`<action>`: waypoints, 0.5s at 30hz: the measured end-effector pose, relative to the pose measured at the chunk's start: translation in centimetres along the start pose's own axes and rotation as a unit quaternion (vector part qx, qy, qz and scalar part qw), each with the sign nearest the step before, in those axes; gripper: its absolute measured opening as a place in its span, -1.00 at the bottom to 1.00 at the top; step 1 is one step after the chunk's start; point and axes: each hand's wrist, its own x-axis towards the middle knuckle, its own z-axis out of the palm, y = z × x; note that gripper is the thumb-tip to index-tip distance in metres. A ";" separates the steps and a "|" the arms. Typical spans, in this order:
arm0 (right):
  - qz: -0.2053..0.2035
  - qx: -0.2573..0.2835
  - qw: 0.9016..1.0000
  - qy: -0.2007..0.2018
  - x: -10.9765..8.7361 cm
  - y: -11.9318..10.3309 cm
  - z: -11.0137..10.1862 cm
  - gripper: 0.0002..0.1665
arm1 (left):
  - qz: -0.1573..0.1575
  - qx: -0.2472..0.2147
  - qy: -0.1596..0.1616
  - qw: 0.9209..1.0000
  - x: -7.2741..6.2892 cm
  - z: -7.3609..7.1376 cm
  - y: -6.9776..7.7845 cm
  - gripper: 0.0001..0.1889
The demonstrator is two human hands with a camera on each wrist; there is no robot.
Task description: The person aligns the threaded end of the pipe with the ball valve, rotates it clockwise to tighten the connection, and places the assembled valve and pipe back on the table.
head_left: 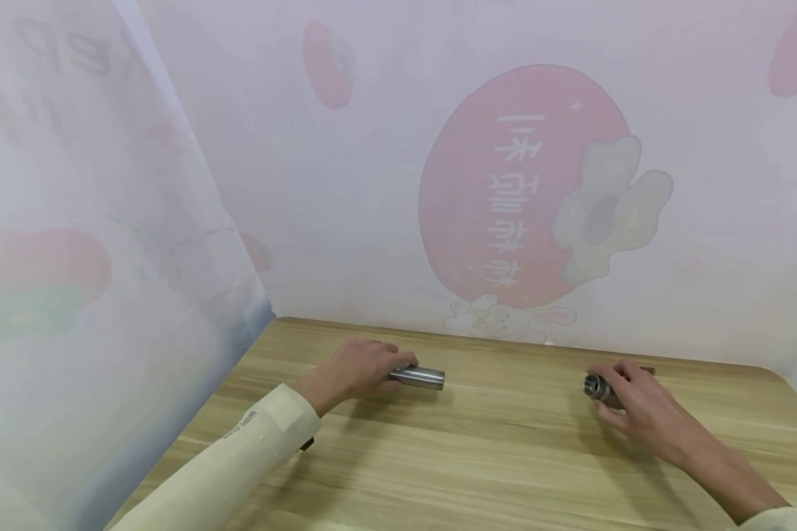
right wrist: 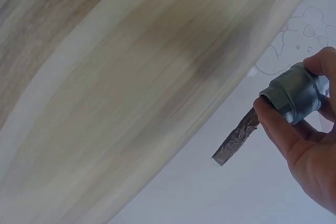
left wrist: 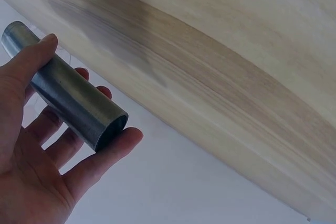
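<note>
Left hand (head_left: 365, 369) grips a smooth grey metal tube (head_left: 423, 377); right hand (head_left: 647, 409) grips a grey metal valve-like fitting (right wrist: 300, 92). Both pieces lifted, unjoined, near pale wood-grain worktop's (head_left: 491, 442) far edge.

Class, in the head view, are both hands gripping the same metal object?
No: the left hand grips a metal tube, the right hand a separate metal fitting.

Wood-grained desk (head_left: 498, 457) below, pale backdrop (head_left: 345, 192) rising behind it, and there's a big pink circle (head_left: 474, 188), a beige flower (head_left: 614, 214) overlapping its edge!
</note>
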 end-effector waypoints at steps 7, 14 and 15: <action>-0.033 -0.009 0.999 0.015 -0.1 0.0 0.1 -0.32 | 0.003 -0.002 0.005 1.000 0.1 0.3 0.2 -0.60; -0.091 -0.024 0.995 0.032 0.1 0.0 0.3 -0.23 | 0.004 0.001 0.009 1.000 0.2 0.3 0.6 -0.60; -0.090 -0.022 0.995 0.029 0.2 -0.1 0.3 -0.23 | 0.004 -0.001 0.008 1.000 0.2 0.3 0.7 -0.60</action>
